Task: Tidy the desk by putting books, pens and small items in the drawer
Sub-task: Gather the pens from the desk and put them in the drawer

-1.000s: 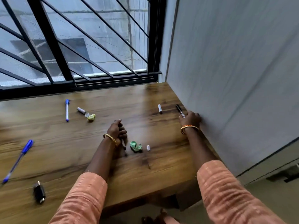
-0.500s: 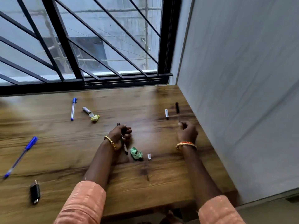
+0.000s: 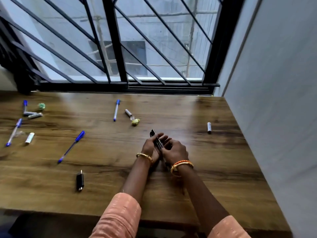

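Gathering: right hand (image 3: 175, 151) has come across from wall side to left hand (image 3: 151, 147); both now pinch black pens (image 3: 157, 140) together mid-desk (image 3: 214, 169). Blue pens (image 3: 71, 146), batteries remain; drawer unseen.

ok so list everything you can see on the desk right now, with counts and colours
blue pens: four, desk middle and left
black pens: seemingly two, held between both hands
white-grey tubes: five, one right, one centre, three left
paper wads: two, yellow at centre, green far left
black small item: one, near front edge
desk: one, brown wood
window grille: one, black, behind desk
left hand: gold bangle
right hand: orange bangles
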